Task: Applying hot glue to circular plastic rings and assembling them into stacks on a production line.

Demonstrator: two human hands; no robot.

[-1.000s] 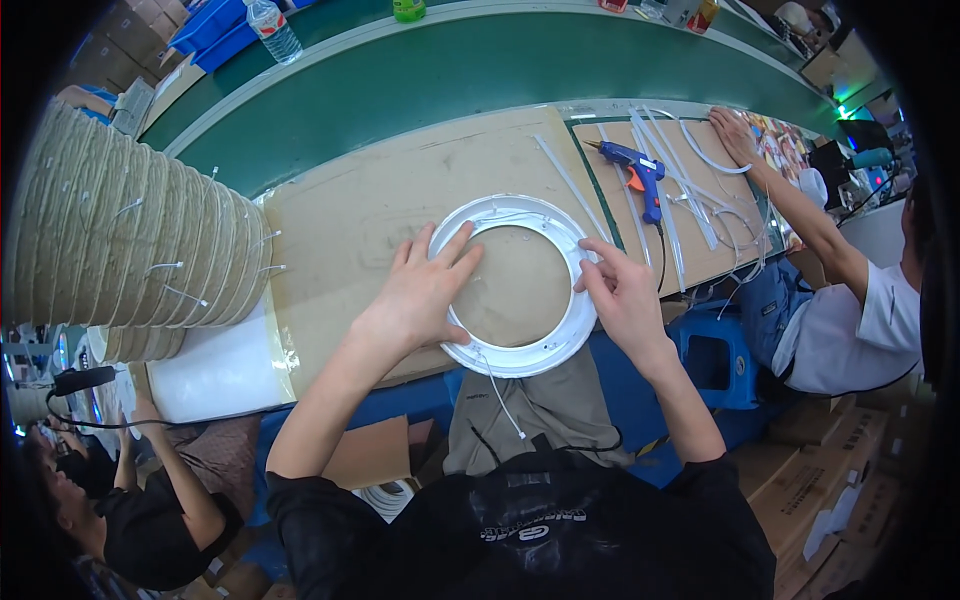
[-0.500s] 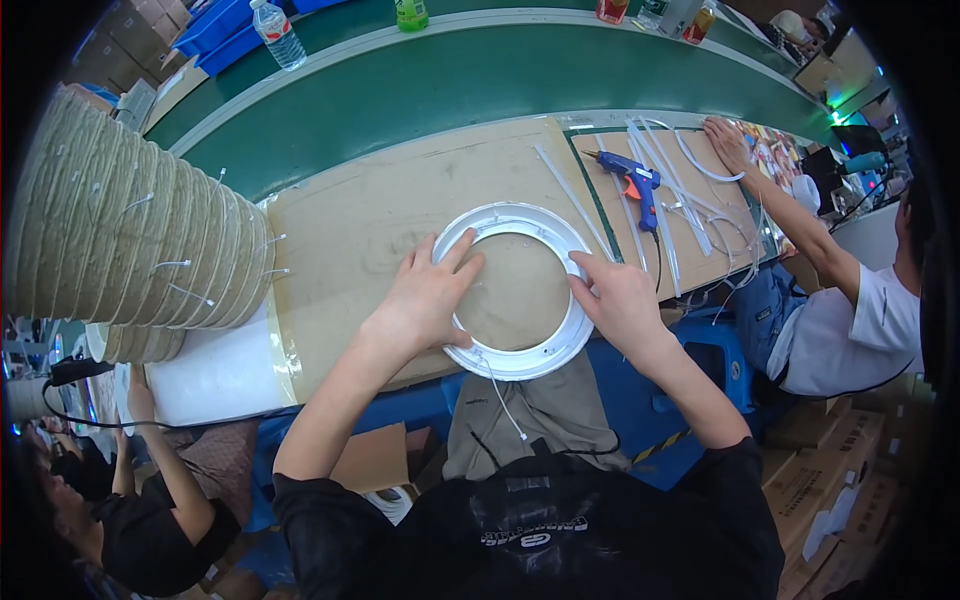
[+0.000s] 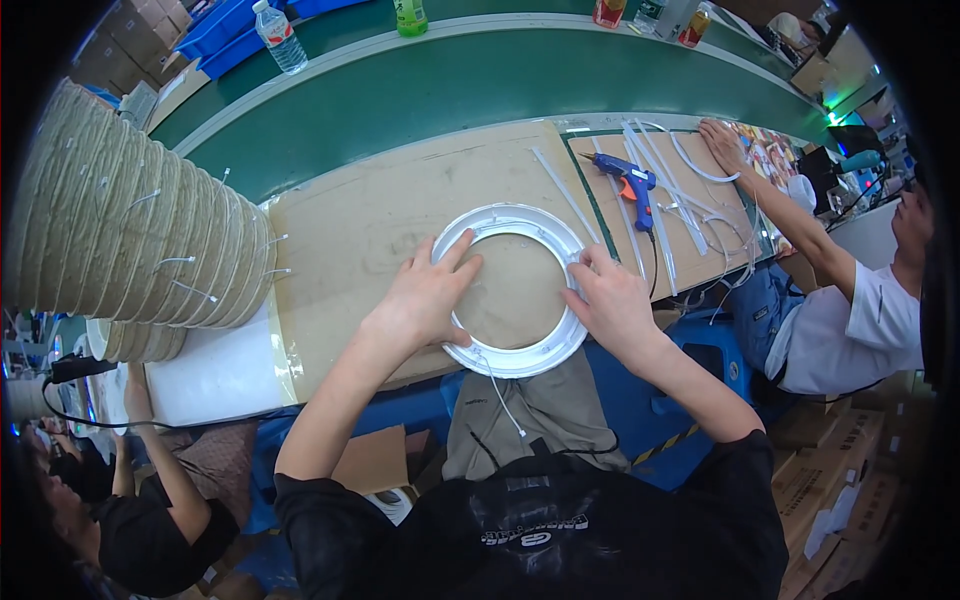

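A round white ring (image 3: 500, 365), like a lamp housing, lies over the table's near edge, in front of my body. Its channel faces up, and a thin white cable (image 3: 508, 405) with a small plug hangs from its near side. My left hand (image 3: 420, 305) holds the ring's left side, fingers spread over the rim and thumb at the lower inner edge. At the right side, my right hand (image 3: 612, 300) has its fingers bent and pressed together on the rim. Whether those fingertips pinch anything small inside the channel is hidden.
Right of the ring lie a blue glue gun (image 3: 630, 182) and several clear strips (image 3: 685, 215). A co-worker's hand (image 3: 722, 145) rests beyond them. Large stacked beige shades (image 3: 140, 220) stand at left. Behind runs a green conveyor (image 3: 480, 85) with bottles. Another person sits lower left.
My right hand has shifted slightly on the ring's right rim, its fingers now more bent. The left hand keeps its hold. The ring has moved a tiny bit left.
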